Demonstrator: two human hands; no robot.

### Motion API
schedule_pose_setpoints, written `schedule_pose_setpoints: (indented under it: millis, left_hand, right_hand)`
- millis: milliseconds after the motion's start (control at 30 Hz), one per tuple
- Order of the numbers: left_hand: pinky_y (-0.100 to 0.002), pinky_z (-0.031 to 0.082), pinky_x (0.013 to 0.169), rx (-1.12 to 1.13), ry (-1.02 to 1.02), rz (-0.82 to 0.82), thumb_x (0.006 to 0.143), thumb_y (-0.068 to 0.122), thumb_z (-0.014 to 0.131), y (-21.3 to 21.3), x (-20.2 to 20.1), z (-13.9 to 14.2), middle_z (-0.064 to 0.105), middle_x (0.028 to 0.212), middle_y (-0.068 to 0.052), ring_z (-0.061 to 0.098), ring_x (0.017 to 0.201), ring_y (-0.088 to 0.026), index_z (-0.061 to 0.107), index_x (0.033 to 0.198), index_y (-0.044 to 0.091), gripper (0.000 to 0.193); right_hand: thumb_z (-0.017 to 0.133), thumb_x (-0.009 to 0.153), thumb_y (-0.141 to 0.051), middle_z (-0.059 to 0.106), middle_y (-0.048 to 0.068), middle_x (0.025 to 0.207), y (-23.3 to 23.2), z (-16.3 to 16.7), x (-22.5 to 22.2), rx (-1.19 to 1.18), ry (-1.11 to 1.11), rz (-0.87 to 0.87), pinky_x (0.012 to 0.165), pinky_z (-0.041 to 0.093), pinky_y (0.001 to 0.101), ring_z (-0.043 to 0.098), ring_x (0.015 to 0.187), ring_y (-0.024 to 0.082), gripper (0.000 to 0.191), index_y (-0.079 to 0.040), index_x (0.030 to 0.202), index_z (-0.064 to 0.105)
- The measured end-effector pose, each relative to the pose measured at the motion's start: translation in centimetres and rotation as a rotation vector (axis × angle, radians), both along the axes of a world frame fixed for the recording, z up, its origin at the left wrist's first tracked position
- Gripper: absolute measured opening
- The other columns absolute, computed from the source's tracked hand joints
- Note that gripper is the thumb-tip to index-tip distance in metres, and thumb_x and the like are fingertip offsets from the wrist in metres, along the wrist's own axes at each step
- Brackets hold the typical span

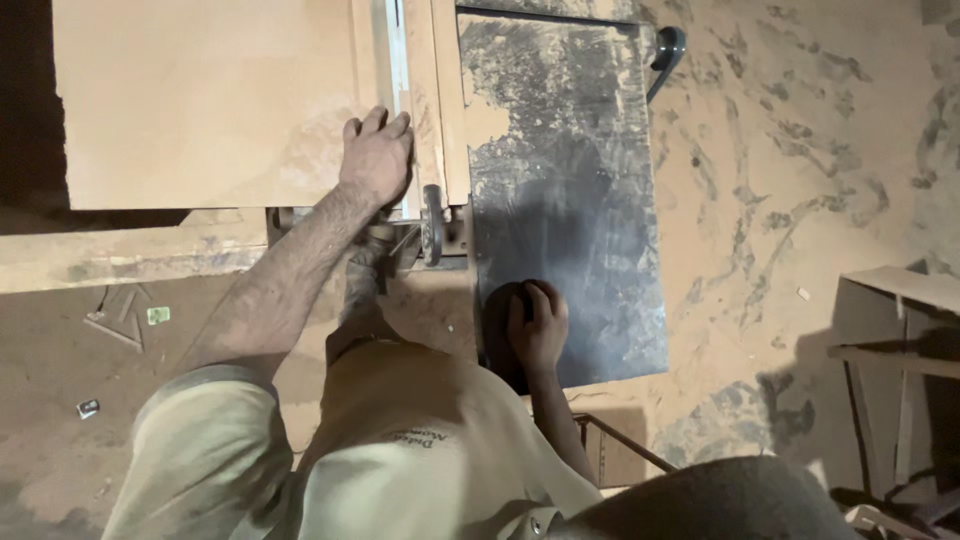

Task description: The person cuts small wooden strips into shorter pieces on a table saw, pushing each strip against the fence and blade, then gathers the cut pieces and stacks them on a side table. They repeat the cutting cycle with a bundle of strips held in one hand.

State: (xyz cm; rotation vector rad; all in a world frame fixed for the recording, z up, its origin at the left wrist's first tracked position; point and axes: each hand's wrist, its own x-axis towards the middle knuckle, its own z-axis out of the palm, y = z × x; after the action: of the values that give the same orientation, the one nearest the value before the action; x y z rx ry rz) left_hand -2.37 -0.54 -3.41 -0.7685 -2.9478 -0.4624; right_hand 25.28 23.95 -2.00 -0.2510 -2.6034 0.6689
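Sawdust-covered workshop floor under a table saw | my left hand lies flat, fingers spread, on the wooden board near its right edge | my right hand, fingers curled, grips the near edge of the grey saw table.

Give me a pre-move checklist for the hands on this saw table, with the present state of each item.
1. Left hand flat on the brown board, near its edge: ok.
2. Right hand gripping the near edge of the dusty metal table: ok.
3. Fingers clear of the blade slot: cannot tell, left fingertips lie close.
4. Blade stopped: cannot tell.
5. Floor free of sawdust: not ok.
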Motion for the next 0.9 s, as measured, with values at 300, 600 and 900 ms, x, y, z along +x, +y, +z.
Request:
schedule_pose_setpoints:
  millis: [300, 600, 900]
  left_hand:
    - [-0.077, 0.011, 0.112, -0.145, -0.209, -0.028, 0.088, 0.032, 0.071, 0.0, -4.2, 0.3, 0.036, 0.164, -0.01, 0.018, 0.152, -0.042, 0.049, 0.149, 0.005, 0.07]
    - [-0.08, 0.008, 0.111, -0.15, -0.113, -0.045, 0.089, 0.03, 0.071, 0.1, -15.8, -0.5, 0.038, 0.164, -0.011, 0.019, 0.152, -0.045, 0.051, 0.149, 0.004, 0.069]
    - [-0.084, 0.002, 0.108, -0.047, -0.031, -0.083, 0.089, 0.026, 0.069, 0.1, -30.0, -2.2, 0.044, 0.162, -0.014, 0.018, 0.152, -0.045, 0.052, 0.151, 0.0, 0.07]
  right_hand:
    - [0.074, 0.091, -0.017, 0.067, 0.01, 0.125, -0.2, -0.3, -0.8, 0.09, -0.025, -0.007, 0.092, 0.054, 0.0448, 0.064, 0.109, 0.035, 0.024, -0.007, 0.112, 0.071]
    - [0.073, 0.088, -0.016, 0.067, 0.012, 0.123, -1.2, 1.0, -2.6, 0.116, -0.143, -0.091, 0.09, 0.054, 0.0463, 0.064, 0.108, 0.037, 0.023, -0.007, 0.11, 0.071]
    - [0.074, 0.087, -0.018, 0.067, 0.014, 0.115, -1.3, 0.6, -3.9, 0.142, -0.176, -0.177, 0.085, 0.055, 0.0462, 0.065, 0.103, 0.039, 0.028, -0.006, 0.112, 0.069]
